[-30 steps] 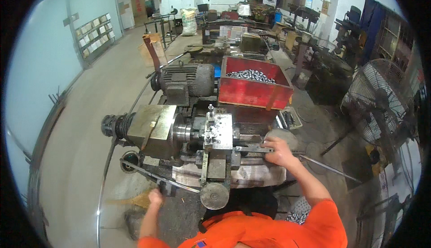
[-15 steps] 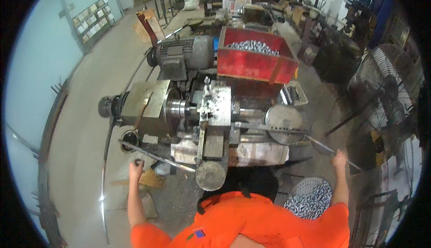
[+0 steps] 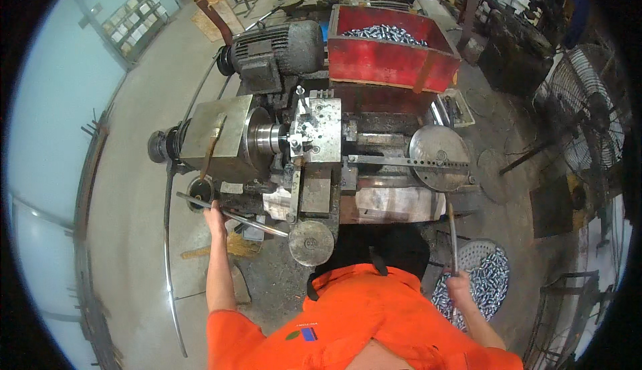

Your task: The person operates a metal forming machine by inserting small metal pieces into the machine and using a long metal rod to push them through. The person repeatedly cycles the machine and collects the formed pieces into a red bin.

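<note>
While the left grip (image 3: 215,221) held a steel lever (image 3: 257,223) at eight o'clock and the right grip (image 3: 459,286) a rod (image 3: 453,236) at four o'clock, an uneven pull might have jarred the metal block (image 3: 321,129) at twelve o'clock against the spindle (image 3: 269,138).

The left lever (image 3: 259,225) is a slim, round metal rod, shiny along its inner stretch and darker toward its free outer end; it lies aslant, sloping from upper left down to the edge of a round grey disc (image 3: 311,243), and is held partway along; the right lever (image 3: 454,243), also a slim metal rod, runs almost straight back toward the wearer from just below the larger disc (image 3: 436,144); it is grasped toward its near end, beside a perforated basin (image 3: 473,255).
</note>
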Demonstrator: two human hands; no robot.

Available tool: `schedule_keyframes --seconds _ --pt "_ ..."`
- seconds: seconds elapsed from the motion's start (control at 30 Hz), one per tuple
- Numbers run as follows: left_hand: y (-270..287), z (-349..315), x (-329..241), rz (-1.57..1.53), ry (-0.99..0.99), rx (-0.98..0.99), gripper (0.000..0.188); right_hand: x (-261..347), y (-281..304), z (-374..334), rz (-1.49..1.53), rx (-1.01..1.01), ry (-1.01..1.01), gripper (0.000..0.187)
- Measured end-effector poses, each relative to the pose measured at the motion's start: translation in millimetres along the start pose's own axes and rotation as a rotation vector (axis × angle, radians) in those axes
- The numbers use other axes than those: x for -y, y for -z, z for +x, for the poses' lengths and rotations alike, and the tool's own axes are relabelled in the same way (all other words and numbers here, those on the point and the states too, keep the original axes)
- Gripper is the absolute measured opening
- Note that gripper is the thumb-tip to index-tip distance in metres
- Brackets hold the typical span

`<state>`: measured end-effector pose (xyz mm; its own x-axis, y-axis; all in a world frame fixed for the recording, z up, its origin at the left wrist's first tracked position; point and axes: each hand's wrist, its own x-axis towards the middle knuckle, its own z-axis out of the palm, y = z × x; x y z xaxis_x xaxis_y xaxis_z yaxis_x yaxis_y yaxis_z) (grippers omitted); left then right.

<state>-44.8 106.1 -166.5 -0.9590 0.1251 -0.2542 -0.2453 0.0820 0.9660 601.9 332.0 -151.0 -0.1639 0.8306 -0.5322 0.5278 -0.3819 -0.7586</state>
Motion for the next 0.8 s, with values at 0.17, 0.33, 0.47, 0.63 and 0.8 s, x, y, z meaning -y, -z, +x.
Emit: schedule_keyframes --seconds 0.17,0.33,0.47,0.63,0.8 --pt "-1.6 11.1 6.6 0.025 -0.063 -0.001 0.025 -17.2 -15.9 2.7 0.124 0.009 0.090 0.032" --pt "-0.6 1.6 -4.1 0.037 -0.040 0.040 0.024 -9.1 -13.8 0.6 0.148 0.053 -0.009 0.033" --pt "3.0 -4.3 -12.2 0.253 0.004 0.014 0.028 -2.1 13.2 13.6 -0.190 -0.073 0.244 0.035" --pt "6.4 -10.2 -15.6 0.245 -0.034 0.096 0.033 3.0 113.4 91.1 -0.810 -0.344 0.412 0.034" --pt "-3.6 -7.0 -13.5 0.223 0.014 0.234 0.037 43.3 175.2 192.4 -1.200 -0.615 0.273 0.057"
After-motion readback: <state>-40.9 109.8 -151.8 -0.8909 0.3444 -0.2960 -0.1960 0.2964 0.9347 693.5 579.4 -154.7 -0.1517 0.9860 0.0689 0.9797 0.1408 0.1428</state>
